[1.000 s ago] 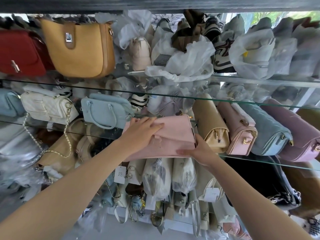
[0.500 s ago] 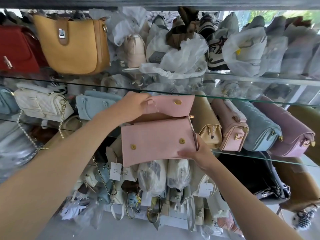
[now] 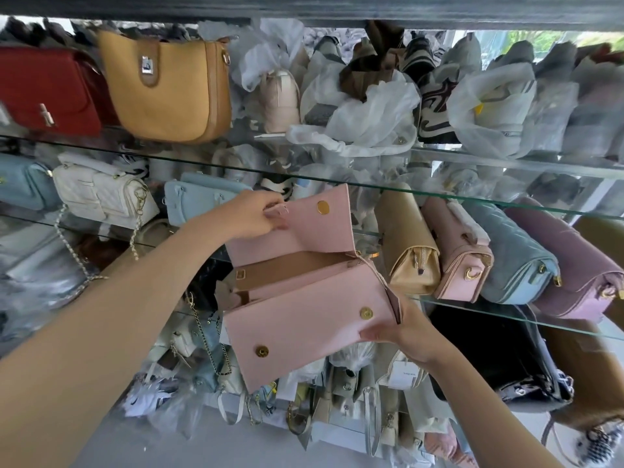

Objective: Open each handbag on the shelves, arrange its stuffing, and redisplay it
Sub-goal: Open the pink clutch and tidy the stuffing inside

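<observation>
A: Okay, big stuff first?

B: Glass shelves (image 3: 506, 197), crammed with bags. Top tier is mostly plastic-wrapped bags (image 3: 364, 109), with a mustard bag (image 3: 169, 86) and a red bag (image 3: 47, 89) at the left.

A: Task item?

B: Pink handbag (image 3: 304, 319), held in the air in front of the middle shelf, between a light blue bag (image 3: 196, 201) and a tan bag (image 3: 408, 244). Its flap (image 3: 314, 228) is raised upright and the mouth is open, showing tan lining (image 3: 290, 271). Stuffing may be inside, but it's too shadowed to tell.

A: Hands?

B: Left hand (image 3: 253, 214) pinches the flap's left edge between thumb and fingers. Right hand (image 3: 405, 329) grips the bag's lower right corner, thumb on the front panel. The left forearm hides the bags at lower left.

A: Small bits?

B: Gold snaps (image 3: 323, 207): one on the flap, two on the front.
</observation>
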